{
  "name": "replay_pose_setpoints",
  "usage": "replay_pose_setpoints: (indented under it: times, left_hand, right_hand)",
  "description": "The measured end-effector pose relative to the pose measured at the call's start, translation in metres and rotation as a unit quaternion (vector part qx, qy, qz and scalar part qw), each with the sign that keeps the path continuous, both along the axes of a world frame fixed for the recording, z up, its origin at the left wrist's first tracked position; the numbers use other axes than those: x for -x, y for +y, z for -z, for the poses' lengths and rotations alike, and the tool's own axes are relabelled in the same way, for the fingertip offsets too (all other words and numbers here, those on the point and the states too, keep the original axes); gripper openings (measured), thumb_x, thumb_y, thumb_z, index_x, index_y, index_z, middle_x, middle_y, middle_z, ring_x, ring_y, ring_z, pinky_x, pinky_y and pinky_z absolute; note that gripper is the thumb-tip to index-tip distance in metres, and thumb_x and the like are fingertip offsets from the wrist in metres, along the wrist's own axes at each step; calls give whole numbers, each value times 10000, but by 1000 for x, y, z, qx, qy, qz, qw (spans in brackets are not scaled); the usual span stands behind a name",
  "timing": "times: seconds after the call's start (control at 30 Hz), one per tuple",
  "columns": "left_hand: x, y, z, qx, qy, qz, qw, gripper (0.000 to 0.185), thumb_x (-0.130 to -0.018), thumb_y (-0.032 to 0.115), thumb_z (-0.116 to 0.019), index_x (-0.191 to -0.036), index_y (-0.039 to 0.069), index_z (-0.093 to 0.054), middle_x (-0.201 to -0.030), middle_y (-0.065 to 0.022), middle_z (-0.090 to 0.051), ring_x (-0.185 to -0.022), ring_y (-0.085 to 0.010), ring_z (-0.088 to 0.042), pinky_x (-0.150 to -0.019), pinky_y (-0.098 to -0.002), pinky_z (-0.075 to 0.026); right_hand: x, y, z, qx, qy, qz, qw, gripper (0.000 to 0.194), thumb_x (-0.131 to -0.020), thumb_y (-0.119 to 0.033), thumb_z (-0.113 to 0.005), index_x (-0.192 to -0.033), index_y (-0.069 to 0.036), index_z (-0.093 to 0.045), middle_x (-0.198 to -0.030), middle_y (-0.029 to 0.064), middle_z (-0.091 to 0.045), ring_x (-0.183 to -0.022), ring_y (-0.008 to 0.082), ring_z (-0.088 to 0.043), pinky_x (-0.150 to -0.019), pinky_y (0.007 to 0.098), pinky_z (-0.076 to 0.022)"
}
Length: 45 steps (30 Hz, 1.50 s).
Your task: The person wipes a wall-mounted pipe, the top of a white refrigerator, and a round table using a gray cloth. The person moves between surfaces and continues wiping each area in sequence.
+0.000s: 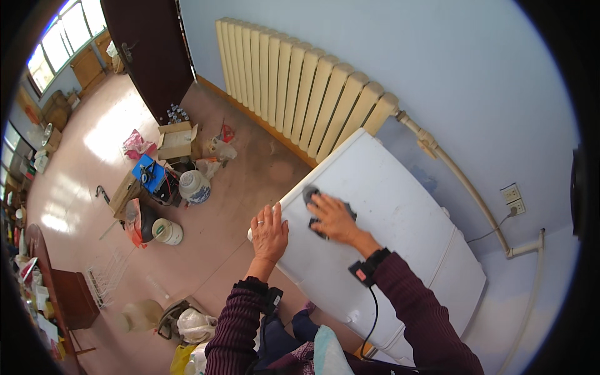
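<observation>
A white two-door appliance, possibly a refrigerator (384,187), stands before me beside the wall. My right hand (335,218) presses a dark grey cloth (311,193) flat against its white surface, the cloth showing past the fingers on both sides. At the near left edge of the same surface rests my left hand (270,234), fingers extended, a ring on one finger, holding nothing. Both wrists wear black straps with small boxes, and a black cable hangs from the right one. The cloth's part under my right palm is hidden.
A cream radiator (300,84) and a pipe (461,180) run along the wall, near a socket with a plug (514,209). On the floor stand an open cardboard box (176,143), a blue-and-white jar (194,187), a white bucket (168,232) and a plastic jug (140,315).
</observation>
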<state>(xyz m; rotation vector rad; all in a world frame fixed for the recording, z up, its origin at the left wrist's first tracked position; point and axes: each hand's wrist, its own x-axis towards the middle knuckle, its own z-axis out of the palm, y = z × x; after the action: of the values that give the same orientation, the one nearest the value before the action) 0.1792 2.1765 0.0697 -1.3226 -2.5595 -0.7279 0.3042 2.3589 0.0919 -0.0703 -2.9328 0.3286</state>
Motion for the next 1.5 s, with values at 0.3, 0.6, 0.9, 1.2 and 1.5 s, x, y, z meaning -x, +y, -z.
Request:
replay_pose_setpoints:
  times: [0.3,0.6,0.9,1.2,1.5]
  left_hand:
    - [0,-1,3,-10,-2,5,1000,491,-831,244,-570,-1262,34,-463,-1213,-172,-459,-1126,-309,-440,-972,-442,-297]
    - [-2,-2,1,4,0,-3,1000,504,-815,223,-581,-1268,44,-451,-1210,-149,-469,-1121,-312,-450,-968,-441,-312]
    - [-3,-2,-2,2,-1,7,1000,512,-810,221,-590,-1264,31,-450,-1236,-163,-452,-1135,-317,-442,-957,-447,-319]
    - [-5,-4,-9,20,16,1,1000,492,-804,213,-580,-1252,36,-480,-1229,-164,-474,-1113,-317,-464,-957,-448,-320]
    - [-7,-6,-14,30,15,3,999,526,-790,227,-597,-1263,35,-471,-1231,-176,-473,-1118,-319,-465,-964,-447,-319]
  right_hand:
    - [-159,-55,-21,41,-83,10,996,554,-851,-374,-562,-1315,-91,-449,-1408,148,-341,-1297,329,-298,-1056,447,-239]
    - [-340,-60,-18,15,-72,304,950,508,-797,-279,-638,-1244,-63,-529,-1389,160,-379,-1261,366,-349,-1030,455,-283]
    - [-360,72,26,-65,16,452,890,461,-868,-274,-569,-1227,7,-494,-1302,236,-438,-1170,419,-419,-974,471,-349]
    - [-223,201,42,-91,30,405,909,491,-858,-341,-565,-1211,-5,-507,-1303,228,-438,-1154,422,-425,-982,457,-358]
    - [-43,228,34,-28,-1,346,938,508,-893,-418,-505,-1259,-66,-494,-1392,173,-368,-1280,375,-325,-1011,492,-309]
